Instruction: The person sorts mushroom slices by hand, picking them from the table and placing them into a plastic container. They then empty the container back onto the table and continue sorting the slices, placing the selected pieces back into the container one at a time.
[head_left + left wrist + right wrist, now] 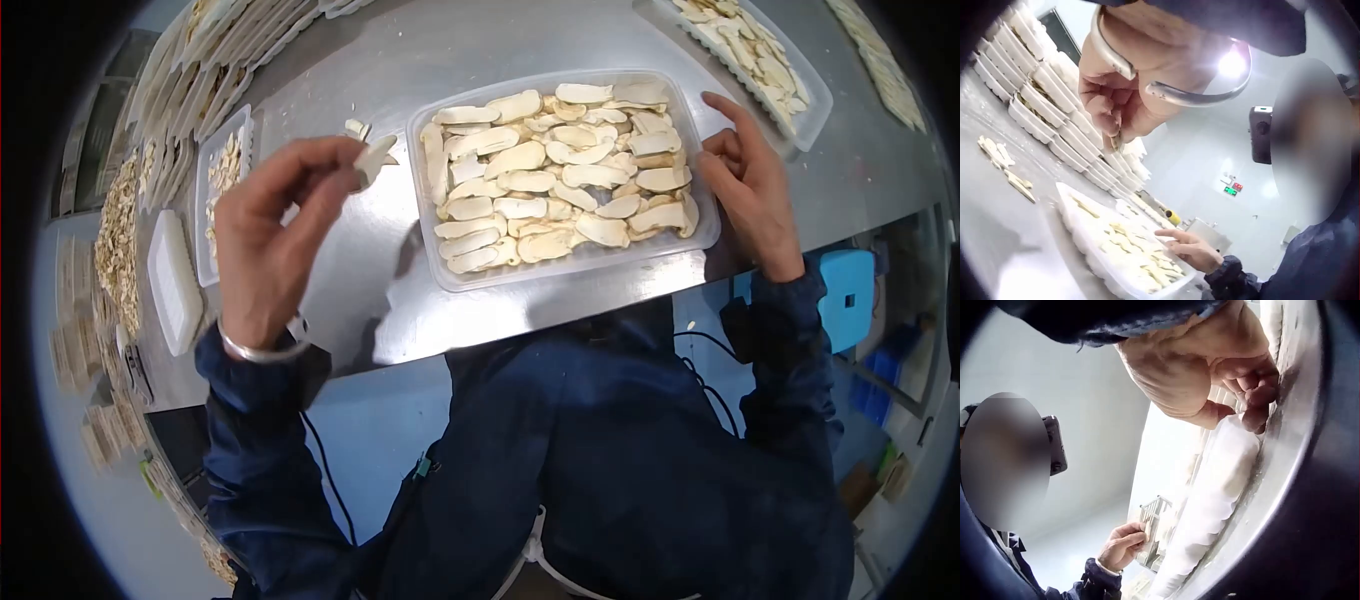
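The left hand (275, 225) was pinching a pale slice (374, 160) between thumb and fingertips, raised over the metal table (480, 45) just left of the plastic tray (424, 200). The right hand (745, 180) was at the tray's right edge, its forefinger stretched out and the other fingers bent; whether it pinched the rim or only touched it, I could not tell.

The work in hand looked to be setting out slices in the tray, and it seemed to call for a light touch. The piece was thin and probably easy to snap, so a fingertip pinch suited it – a harder squeeze risked a crack or a bent edge. The slices (525, 181) in the tray lay flat, mostly lengthwise from side to side, many overlapping, which gave a pattern to match. A greyish gap right of the middle seemed the sensible spot to fill.

A good placement needed the piece lifted clear of the tray's left rim, turned to lie level, and let go only once it touched down – dragging it would probably have shifted its neighbours. For the right hand, steadying the edge without tipping it was enough. Some loose pieces (356, 128) lay on the table near the left fingertips, easy to brush by accident.
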